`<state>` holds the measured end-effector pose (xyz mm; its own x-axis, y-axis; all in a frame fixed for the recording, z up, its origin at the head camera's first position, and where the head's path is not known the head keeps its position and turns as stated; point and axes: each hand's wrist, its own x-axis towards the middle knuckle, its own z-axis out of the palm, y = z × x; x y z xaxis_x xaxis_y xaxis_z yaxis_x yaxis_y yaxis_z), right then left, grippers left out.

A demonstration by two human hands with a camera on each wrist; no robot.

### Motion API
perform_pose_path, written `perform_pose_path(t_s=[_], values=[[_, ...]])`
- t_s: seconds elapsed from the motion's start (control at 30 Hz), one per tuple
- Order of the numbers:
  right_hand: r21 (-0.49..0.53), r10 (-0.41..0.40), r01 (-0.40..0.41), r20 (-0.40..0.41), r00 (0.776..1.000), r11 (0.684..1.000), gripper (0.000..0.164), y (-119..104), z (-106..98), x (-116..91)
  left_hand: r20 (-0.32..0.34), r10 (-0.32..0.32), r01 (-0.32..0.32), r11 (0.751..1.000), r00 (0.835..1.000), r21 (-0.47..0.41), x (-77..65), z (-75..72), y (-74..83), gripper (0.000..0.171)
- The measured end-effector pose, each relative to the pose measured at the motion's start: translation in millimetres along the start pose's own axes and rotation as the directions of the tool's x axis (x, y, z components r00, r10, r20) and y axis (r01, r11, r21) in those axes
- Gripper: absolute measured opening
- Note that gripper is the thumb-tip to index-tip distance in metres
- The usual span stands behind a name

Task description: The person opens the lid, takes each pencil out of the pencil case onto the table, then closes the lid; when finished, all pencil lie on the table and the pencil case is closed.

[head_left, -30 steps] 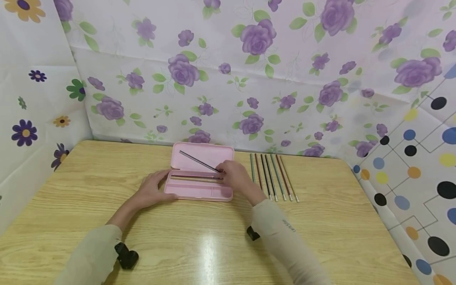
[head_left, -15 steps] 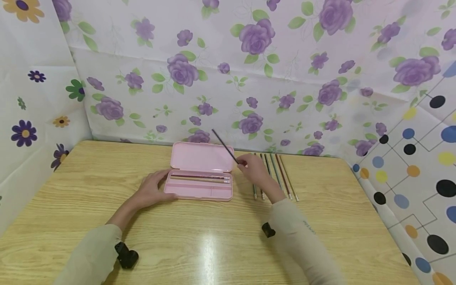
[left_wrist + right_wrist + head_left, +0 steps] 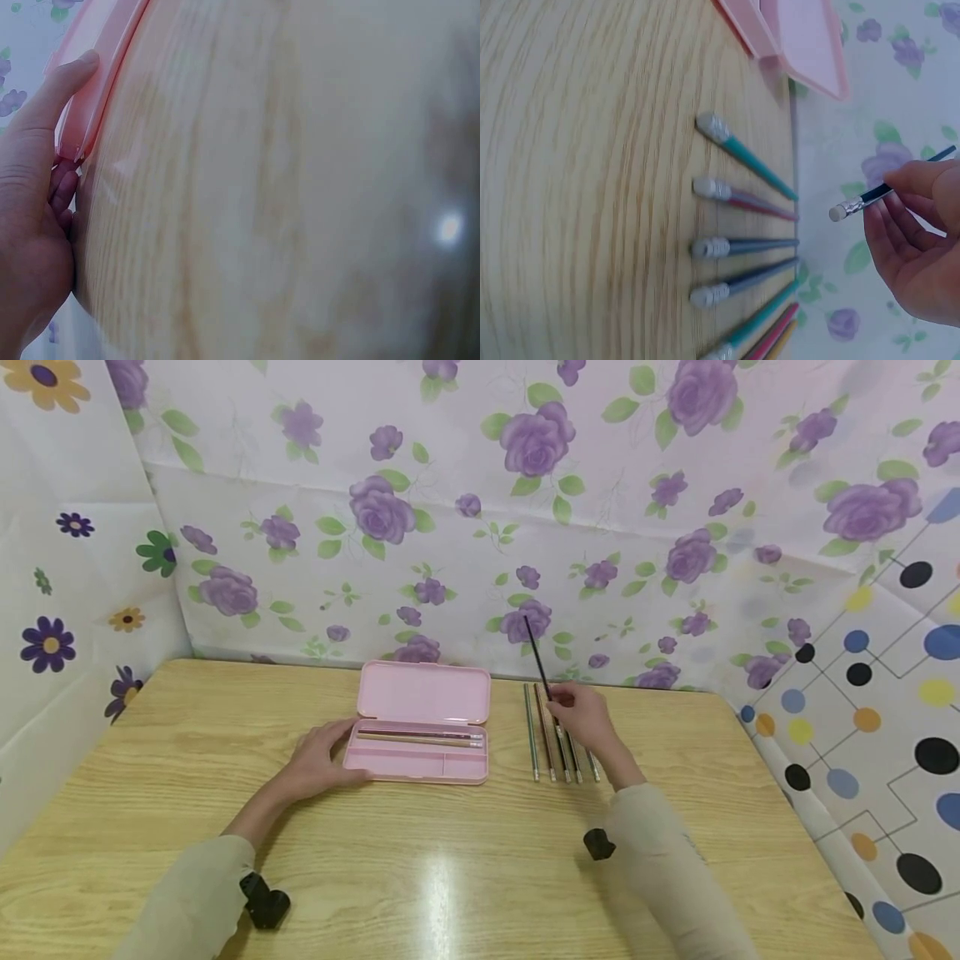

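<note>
A pink pencil case [image 3: 420, 779] lies with its lid raised at the back. Two pencils [image 3: 420, 739], one dark red and one tan, lie in its rear compartment. At the case's left end my left hand [image 3: 318, 762] grips it, thumb on the front wall [image 3: 82, 105] and fingers round the side. My right hand [image 3: 588, 722] pinches a dark pencil [image 3: 537, 652] near its eraser end, tilted up above the row. The metal band and white eraser [image 3: 844, 211] show in the right wrist view. Below that hand lies a row of pencils [image 3: 530, 727], partly hidden by it.
The wooden table [image 3: 420, 860] ends at a floral sheet [image 3: 442, 543] hanging behind it. The row pencils, green, red, dark and yellow, point their erasers toward the front. A dotted sheet [image 3: 870, 693] borders the right side.
My right hand has lifted the dark pencil away from the case and carried it right, over the row, its tip swinging upward. The left hand has stayed on the case.
</note>
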<state>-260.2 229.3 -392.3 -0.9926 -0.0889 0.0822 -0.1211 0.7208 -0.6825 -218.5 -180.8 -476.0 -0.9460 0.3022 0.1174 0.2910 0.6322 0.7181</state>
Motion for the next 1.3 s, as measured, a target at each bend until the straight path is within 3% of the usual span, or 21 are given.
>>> perform_pose_path(t_s=[0.37, 0.6, 0.9, 1.3], values=[[-0.024, 0.069, -0.07, -0.053, 0.996, 0.997, 0.033, 34.7, -32.5, -5.6, -0.003, -0.002, 0.002, 1.0, 1.0, 0.005, -0.1, 0.9, -0.7, 0.09], [-0.066, 0.113, -0.116, -0.035, 0.993, 0.991, 0.033, 60.9, -46.7, -12.3, -0.006, 0.001, -0.001, 1.0, 1.0, 0.005, -0.4, 1.0, 0.3, 0.089], [-0.083, 0.195, -0.193, 0.014, 0.981, 0.978, 0.034, 81.0, -52.5, -25.4, -0.006, -0.003, 0.003, 1.0, 1.0, -0.003, -0.5, 1.2, 1.0, 0.09], [-0.137, 0.242, -0.233, 0.049, 0.969, 0.963, 0.031, 103.4, -51.9, -37.4, -0.006, -0.004, 0.004, 1.0, 1.0, 0.0, 0.0, 0.7, 0.8, 0.09]])
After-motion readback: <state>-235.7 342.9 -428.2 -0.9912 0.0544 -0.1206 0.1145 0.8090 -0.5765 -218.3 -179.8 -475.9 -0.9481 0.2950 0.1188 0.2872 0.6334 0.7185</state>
